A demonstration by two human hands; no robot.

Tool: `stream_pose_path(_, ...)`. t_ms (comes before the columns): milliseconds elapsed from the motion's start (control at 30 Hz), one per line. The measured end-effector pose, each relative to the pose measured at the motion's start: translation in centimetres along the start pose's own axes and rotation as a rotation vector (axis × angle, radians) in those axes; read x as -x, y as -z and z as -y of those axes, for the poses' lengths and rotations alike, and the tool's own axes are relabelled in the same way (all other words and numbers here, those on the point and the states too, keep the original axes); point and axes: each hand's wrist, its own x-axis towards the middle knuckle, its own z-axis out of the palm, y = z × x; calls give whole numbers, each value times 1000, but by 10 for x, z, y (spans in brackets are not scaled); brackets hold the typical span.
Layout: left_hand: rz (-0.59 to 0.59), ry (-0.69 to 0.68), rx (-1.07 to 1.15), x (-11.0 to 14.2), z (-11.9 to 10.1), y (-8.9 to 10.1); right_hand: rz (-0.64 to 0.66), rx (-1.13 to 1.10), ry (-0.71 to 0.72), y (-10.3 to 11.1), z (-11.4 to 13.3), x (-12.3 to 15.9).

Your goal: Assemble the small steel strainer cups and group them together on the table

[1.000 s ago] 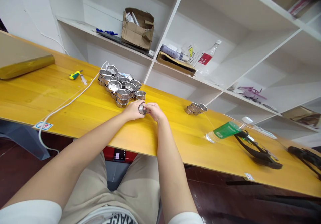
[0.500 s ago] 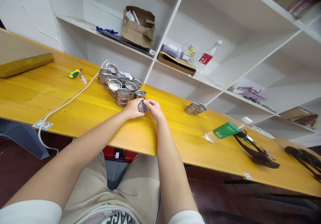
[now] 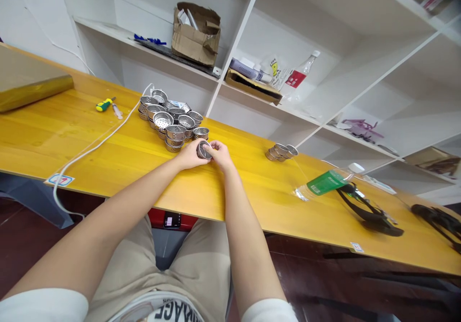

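Observation:
Both hands meet over the yellow wooden table [image 3: 252, 202]. A small perforated metal cup [image 3: 203, 150] is held between them, tilted on its side. My left hand [image 3: 189, 154] grips it from the left and my right hand [image 3: 219, 154] pinches it from the right. Just behind my hands stands a cluster of several similar metal strainer cups [image 3: 173, 120], some stacked. A short row of the same cups [image 3: 281, 152] lies on its side further right.
A white cable [image 3: 97, 144] runs across the table's left part, near a yellow-green screwdriver [image 3: 104, 104] and a gold roll [image 3: 32, 92]. A green-labelled bottle [image 3: 326, 182] and black straps [image 3: 367, 209] lie at the right. White shelves behind hold a cardboard box [image 3: 194, 33].
The cup has turned a little between my fingers, and its open mouth faces me more. The view has shifted slightly; my hands stay in the same spot.

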Motion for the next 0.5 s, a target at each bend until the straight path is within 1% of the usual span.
stream_pose_path(267,51,55,10,1,1,0,40,-104,-121,6,3,1)
stream_pose_path(500,89,88,-38,1,2,0,55,-46,-146,8,-3,-2)
